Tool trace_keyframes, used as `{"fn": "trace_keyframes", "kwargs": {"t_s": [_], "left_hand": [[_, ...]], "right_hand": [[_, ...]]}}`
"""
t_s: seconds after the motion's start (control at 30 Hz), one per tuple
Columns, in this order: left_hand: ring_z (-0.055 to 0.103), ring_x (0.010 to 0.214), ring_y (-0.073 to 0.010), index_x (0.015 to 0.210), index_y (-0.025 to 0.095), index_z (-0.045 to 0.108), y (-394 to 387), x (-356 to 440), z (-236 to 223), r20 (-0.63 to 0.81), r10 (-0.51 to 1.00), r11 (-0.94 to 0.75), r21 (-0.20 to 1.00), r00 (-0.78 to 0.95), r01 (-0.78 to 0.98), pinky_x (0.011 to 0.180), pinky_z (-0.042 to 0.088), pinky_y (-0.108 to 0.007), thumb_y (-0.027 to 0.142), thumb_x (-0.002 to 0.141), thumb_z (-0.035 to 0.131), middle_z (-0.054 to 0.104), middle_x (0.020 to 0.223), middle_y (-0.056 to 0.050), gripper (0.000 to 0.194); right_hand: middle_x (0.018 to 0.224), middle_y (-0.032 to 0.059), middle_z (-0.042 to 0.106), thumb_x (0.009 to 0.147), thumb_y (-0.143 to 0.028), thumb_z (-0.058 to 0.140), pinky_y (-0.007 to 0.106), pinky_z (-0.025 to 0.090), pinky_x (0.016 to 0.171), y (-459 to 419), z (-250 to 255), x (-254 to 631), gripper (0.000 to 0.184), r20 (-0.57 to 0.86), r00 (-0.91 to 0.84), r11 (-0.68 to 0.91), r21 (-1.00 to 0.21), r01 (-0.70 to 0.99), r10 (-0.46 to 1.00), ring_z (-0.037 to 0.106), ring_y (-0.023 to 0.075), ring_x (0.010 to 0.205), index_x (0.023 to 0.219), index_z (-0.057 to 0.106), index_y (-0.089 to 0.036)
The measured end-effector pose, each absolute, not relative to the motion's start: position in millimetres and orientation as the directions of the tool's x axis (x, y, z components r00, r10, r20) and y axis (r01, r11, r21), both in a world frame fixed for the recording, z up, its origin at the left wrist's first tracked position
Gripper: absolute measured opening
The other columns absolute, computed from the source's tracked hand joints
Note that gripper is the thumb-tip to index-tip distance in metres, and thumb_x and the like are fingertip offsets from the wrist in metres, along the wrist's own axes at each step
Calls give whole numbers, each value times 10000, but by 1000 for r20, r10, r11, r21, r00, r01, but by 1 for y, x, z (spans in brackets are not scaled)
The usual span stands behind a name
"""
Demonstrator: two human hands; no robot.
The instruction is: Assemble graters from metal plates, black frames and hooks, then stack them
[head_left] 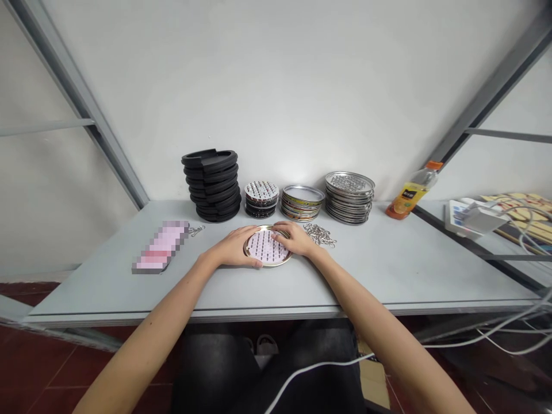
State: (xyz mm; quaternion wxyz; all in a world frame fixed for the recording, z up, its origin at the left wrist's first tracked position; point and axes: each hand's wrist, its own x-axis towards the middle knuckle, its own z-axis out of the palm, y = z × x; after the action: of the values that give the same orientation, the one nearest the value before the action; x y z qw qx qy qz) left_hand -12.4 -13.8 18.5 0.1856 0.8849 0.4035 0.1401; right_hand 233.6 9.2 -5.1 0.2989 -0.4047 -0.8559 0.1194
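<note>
A round perforated metal disc (267,248) in a gold-rimmed ring lies on the grey table (388,270) in front of me. My left hand (235,247) curls round its left edge, thumb on the front rim. My right hand (297,238) grips its right and far edge with bent fingers. Both hands press on the disc together.
Behind the disc stand a stack of black rings (213,185), a small stack of perforated discs (261,198), a stack of gold-rimmed rings (302,202) and a stack of metal plates (349,196). Small metal clips (319,234) lie at the right, a juice bottle (411,196) farther right.
</note>
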Motion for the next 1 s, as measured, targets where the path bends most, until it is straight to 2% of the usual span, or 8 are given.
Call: {"fn": "trace_keyframes", "kwargs": {"t_s": [0.13, 0.23, 0.37, 0.5, 0.63, 0.8, 1.0], "left_hand": [[308, 1377, -349, 1462, 198, 323, -13, -14, 19, 99, 760, -610, 449, 643, 653, 1141, 261, -463, 676, 542, 751, 328, 1513, -126, 1122], [311, 1379, -341, 1456, 199, 336, -13, -14, 18, 109, 753, -620, 446, 649, 645, 1144, 257, -458, 670, 545, 754, 336, 1509, -129, 1107], [296, 1387, -337, 1453, 212, 339, -11, -14, 16, 113, 744, -629, 452, 658, 633, 1146, 245, -467, 660, 549, 761, 336, 1509, -126, 1094], [293, 1388, -344, 1452, 208, 343, -11, -15, 16, 108, 750, -623, 448, 653, 641, 1143, 248, -472, 662, 550, 760, 328, 1513, -129, 1092], [300, 1383, -348, 1446, 187, 355, -12, -15, 16, 120, 743, -632, 448, 658, 632, 1141, 256, -470, 665, 549, 759, 335, 1507, -141, 1094], [290, 1390, -335, 1454, 196, 336, -11, -15, 15, 105, 744, -631, 436, 660, 642, 1143, 249, -466, 681, 565, 740, 316, 1516, -143, 1091], [283, 1394, -332, 1452, 194, 340, -11, -14, 15, 104, 739, -635, 438, 666, 637, 1146, 239, -467, 676, 573, 740, 318, 1515, -143, 1079]], "right_hand": [[1129, 92, 685, 897, -345, 479, 367, 446, 953, 13, -4, 235, 320, 357, -453, 573, -587, 571, 817, 620, 233, 1043, 1045, 702, -169], [1121, 85, 692, 856, -231, 448, 358, 443, 974, 16, -5, 237, 313, 294, -404, 486, -686, 542, 866, 616, 230, 1057, 1018, 704, -155], [1109, 56, 699, 847, -178, 351, 355, 427, 1006, 17, -5, 237, 378, 247, -348, 403, -763, 506, 904, 606, 217, 1083, 960, 712, -174], [1085, 64, 702, 954, -388, 268, 374, 417, 1006, 15, -2, 237, 494, 229, -340, 385, -764, 518, 912, 609, 227, 1065, 959, 712, -172], [1074, 75, 701, 965, -548, 152, 369, 407, 1003, 14, -2, 236, 680, 238, -349, 399, -752, 524, 907, 606, 229, 1062, 945, 719, -172], [1064, 71, 702, 945, -612, 105, 368, 393, 1013, 17, -6, 237, 759, 259, -361, 424, -738, 525, 896, 599, 228, 1072, 938, 731, -184], [1084, 65, 699, 943, -613, 85, 377, 389, 1015, 18, -8, 238, 775, 268, -365, 436, -724, 535, 892, 603, 229, 1065, 937, 737, -194]]}}
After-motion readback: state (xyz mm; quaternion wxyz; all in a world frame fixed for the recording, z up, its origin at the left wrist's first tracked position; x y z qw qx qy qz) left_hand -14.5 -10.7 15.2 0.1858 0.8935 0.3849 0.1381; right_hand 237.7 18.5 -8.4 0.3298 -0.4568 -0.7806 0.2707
